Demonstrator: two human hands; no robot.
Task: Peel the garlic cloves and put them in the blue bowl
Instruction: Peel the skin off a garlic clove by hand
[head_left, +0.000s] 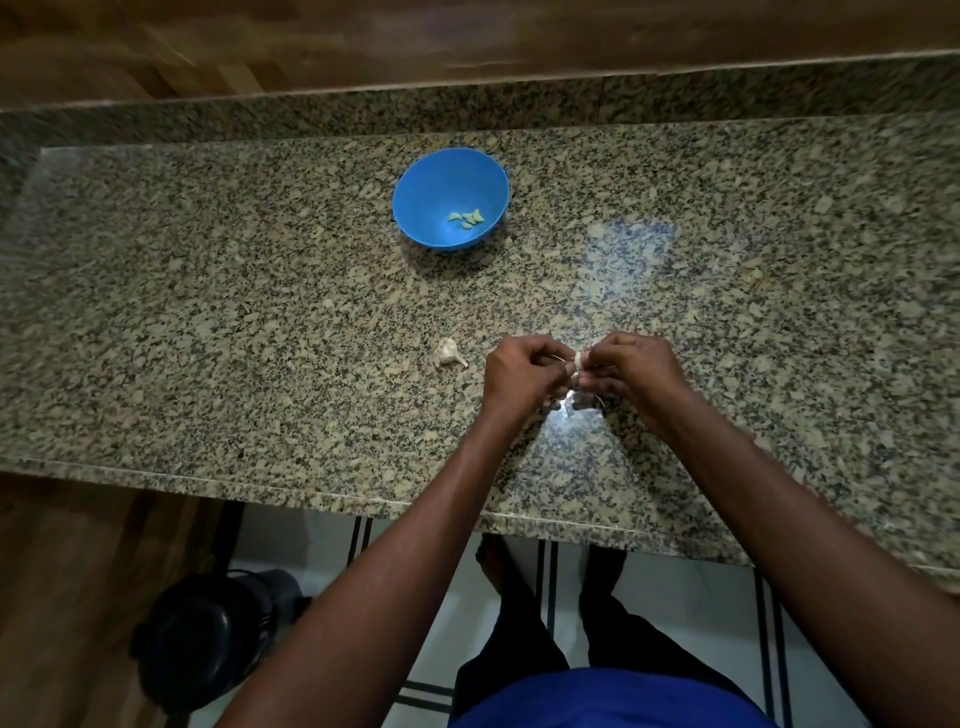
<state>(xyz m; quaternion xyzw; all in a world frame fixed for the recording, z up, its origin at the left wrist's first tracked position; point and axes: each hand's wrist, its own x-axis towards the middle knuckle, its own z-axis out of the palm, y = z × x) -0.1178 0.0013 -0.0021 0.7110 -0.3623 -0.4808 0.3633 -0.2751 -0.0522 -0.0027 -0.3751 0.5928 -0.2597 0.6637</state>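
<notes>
My left hand (522, 371) and my right hand (631, 371) meet over the near part of the granite counter (260, 312), both pinching one small white garlic clove (578, 358) between their fingertips. A partly broken garlic bulb (449, 353) lies on the counter just left of my left hand. The blue bowl (441, 176) stands farther back, near the middle, with several peeled cloves (467, 219) in its bottom. Thin bits of garlic skin (571, 402) lie on the counter under my hands.
The counter's near edge (363, 501) runs below my forearms; a raised granite back strip (467, 111) and a wooden wall bound the far side. A black bin (208, 634) stands on the tiled floor at lower left.
</notes>
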